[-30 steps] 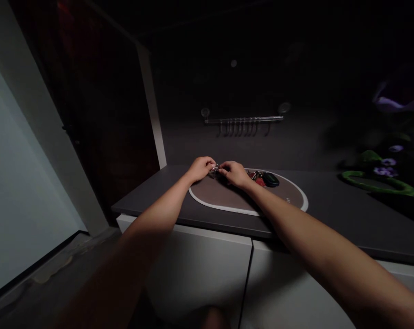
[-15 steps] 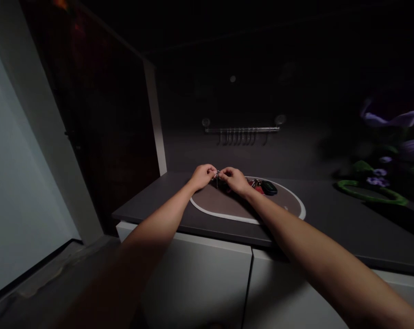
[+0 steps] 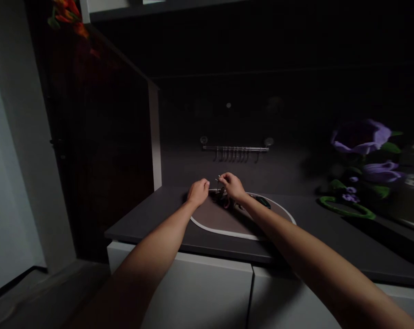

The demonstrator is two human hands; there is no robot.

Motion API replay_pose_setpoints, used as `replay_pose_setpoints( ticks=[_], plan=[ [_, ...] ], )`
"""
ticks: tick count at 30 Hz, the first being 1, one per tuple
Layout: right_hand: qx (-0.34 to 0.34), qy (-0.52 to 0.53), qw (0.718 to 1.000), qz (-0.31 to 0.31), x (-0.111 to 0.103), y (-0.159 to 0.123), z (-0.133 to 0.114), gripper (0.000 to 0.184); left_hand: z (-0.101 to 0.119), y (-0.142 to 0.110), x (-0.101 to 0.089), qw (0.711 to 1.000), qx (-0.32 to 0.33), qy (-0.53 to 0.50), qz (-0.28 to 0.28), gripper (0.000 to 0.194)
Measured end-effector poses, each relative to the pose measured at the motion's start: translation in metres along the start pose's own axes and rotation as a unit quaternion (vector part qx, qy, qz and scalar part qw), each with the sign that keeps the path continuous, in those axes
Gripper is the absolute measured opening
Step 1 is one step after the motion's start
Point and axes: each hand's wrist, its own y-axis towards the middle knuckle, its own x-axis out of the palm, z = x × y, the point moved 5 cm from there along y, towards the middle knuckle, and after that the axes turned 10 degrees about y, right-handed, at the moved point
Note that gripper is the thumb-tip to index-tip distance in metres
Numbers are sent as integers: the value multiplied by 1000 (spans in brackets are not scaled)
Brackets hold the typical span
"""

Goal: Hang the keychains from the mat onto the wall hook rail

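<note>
My right hand is closed in a pinch on a bunch of keys, lifting it a little above an oval brown tray with a white rim. The bunch hangs under my fingers in dim light. My left hand hovers just left of the keys with its fingers curled; whether it still touches them is unclear. A dark key fob lies on the tray behind my right wrist. The tray sits on a dark countertop.
A metal rail with several hooks is fixed to the dark wall above the tray. Purple artificial flowers and a green loop stand at the right. White cabinet doors are below the counter. A dark door is at the left.
My hands were pinched together on the keys; now the left hand has drawn slightly away and the right has raised the bunch. The camera has tilted upward.
</note>
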Motion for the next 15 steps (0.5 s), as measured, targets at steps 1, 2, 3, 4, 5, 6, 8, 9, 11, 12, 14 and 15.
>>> replay_pose_setpoints(
  ticks=[1, 2, 3, 4, 5, 6, 8, 9, 11, 12, 14, 15],
  plan=[
    [-2, 10, 1000, 8, 0, 9, -2, 11, 0, 0, 0, 1000, -4, 9, 0, 29],
    [1, 28, 999, 18, 0, 18, -3, 11, -1, 0, 1, 1000, -7, 16, 1, 29],
    [13, 51, 998, 24, 0, 27, -4, 11, -1, 1, 1, 1000, -10, 21, 2, 29],
    [22, 79, 996, 35, 1, 36, -5, 10, -1, 1, 1, 1000, -11, 25, 2, 28],
    [40, 106, 993, 45, 1, 44, -6, 8, -1, 1, 2, 1000, -11, 27, 0, 28],
    [60, 132, 988, 56, 3, 52, -7, 7, -1, 1, 2, 1000, -11, 29, -2, 28],
    [103, 179, 975, 80, 5, 63, -9, 7, -1, 0, 4, 999, -10, 36, -10, 29],
    [120, 203, 968, 89, 7, 67, -10, 7, -1, 0, 4, 999, -11, 41, -14, 29],
    [143, 236, 955, 108, 11, 74, -12, 8, 0, 0, 5, 998, -13, 56, -23, 30],
    [148, 247, 950, 119, 13, 77, -14, 8, 0, -1, 6, 997, -14, 65, -28, 31],
    [156, 252, 944, 141, 15, 81, -15, 9, 1, -1, 6, 996, -14, 79, -34, 31],
    [161, 250, 942, 153, 16, 83, -14, 10, 1, -1, 6, 996, -15, 86, -37, 32]
  ],
)
